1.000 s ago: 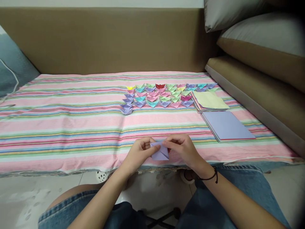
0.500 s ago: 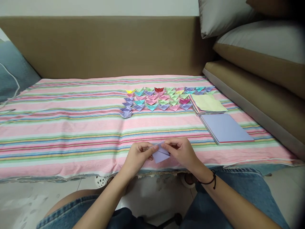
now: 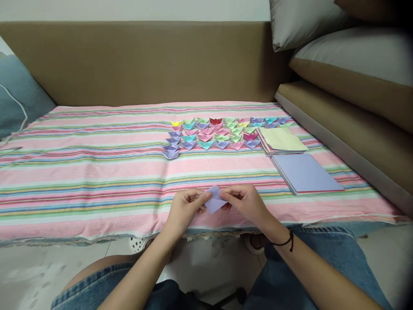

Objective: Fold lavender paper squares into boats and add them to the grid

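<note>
Currently, your left hand (image 3: 185, 209) and right hand (image 3: 245, 202) both pinch one folded lilac paper piece (image 3: 214, 200) between thumb and fingertips, each gripping one side. You hold the piece just above the near edge of the striped cloth (image 3: 97, 172). Farther back on the cloth, rows of folded paper shapes (image 3: 222, 131) lie side by side. To their right rest a yellow-topped paper stack (image 3: 284, 140) and, nearer you, a lilac-topped paper stack (image 3: 305, 172).
</note>
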Action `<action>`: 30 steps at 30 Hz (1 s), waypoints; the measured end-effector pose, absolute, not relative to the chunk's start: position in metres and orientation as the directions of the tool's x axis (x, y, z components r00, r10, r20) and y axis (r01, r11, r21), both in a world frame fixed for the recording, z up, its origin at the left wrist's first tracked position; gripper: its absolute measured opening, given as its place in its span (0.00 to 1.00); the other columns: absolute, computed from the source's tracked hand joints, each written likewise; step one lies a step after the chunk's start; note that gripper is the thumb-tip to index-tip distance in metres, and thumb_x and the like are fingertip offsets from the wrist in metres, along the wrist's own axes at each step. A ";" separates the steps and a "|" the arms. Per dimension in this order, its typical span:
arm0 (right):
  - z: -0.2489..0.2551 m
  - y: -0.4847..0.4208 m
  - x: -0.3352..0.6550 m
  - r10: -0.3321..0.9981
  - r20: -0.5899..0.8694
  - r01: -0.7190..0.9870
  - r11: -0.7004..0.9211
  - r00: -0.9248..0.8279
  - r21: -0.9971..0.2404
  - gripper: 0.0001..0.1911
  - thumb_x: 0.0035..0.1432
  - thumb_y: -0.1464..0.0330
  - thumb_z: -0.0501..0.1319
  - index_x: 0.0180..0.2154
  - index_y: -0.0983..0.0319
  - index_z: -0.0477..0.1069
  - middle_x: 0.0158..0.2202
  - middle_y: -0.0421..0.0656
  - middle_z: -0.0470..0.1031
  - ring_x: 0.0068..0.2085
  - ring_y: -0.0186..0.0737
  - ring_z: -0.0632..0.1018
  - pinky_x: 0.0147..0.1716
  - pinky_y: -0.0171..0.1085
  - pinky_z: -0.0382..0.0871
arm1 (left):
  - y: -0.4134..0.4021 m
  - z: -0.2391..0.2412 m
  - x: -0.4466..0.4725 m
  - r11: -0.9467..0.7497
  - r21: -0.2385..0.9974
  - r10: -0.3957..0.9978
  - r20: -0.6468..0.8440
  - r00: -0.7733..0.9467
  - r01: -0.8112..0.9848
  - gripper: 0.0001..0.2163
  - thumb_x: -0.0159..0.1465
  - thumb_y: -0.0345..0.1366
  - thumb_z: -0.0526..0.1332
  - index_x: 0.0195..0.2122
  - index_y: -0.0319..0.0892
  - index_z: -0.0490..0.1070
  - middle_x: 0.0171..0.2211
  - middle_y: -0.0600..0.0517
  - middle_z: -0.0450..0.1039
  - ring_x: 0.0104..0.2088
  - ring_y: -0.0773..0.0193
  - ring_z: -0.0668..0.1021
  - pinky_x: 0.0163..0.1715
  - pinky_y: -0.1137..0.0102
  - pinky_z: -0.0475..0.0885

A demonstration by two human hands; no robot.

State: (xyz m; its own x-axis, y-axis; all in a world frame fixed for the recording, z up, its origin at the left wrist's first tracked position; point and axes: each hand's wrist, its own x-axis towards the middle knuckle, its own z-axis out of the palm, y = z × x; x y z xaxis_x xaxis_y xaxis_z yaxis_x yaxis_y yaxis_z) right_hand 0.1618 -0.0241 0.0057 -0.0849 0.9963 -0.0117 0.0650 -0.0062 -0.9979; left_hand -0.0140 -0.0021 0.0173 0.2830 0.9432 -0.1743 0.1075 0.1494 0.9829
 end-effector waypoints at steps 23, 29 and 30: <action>0.007 -0.025 0.161 0.996 -0.064 -0.037 -0.066 -0.067 -0.997 0.15 0.45 0.59 0.68 0.31 0.64 0.77 0.25 0.44 0.79 0.26 0.38 0.78 0.27 0.36 0.75 | 0.000 0.016 -0.016 0.166 0.984 0.936 -0.176 0.304 0.058 0.10 0.54 0.41 0.65 0.26 0.39 0.77 0.21 0.52 0.75 0.22 0.69 0.74 0.26 0.75 0.70; 0.007 -0.025 0.166 0.977 -0.039 0.090 -0.020 -0.209 -0.996 0.17 0.50 0.56 0.63 0.24 0.64 0.75 0.23 0.44 0.78 0.24 0.37 0.78 0.26 0.35 0.74 | 0.001 0.017 -0.017 0.111 0.987 0.930 -0.144 0.339 0.115 0.11 0.55 0.42 0.64 0.24 0.38 0.74 0.20 0.53 0.72 0.22 0.70 0.72 0.25 0.76 0.68; 0.007 -0.025 0.166 0.975 -0.034 0.099 -0.012 -0.219 -0.995 0.18 0.50 0.55 0.63 0.24 0.64 0.75 0.22 0.44 0.78 0.24 0.37 0.77 0.25 0.35 0.74 | 0.000 0.017 -0.016 0.109 0.987 0.927 -0.143 0.347 0.116 0.11 0.55 0.42 0.64 0.25 0.38 0.74 0.21 0.53 0.72 0.23 0.70 0.72 0.25 0.76 0.68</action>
State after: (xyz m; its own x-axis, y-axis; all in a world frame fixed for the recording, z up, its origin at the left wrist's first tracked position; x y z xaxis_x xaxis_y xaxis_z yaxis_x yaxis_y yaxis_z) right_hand 0.1659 -0.0252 0.0073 -0.2189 0.9752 -0.0335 0.0988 -0.0120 -0.9950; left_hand -0.0163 0.0005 0.0174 0.3475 0.9267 -0.1431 0.1163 0.1089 0.9872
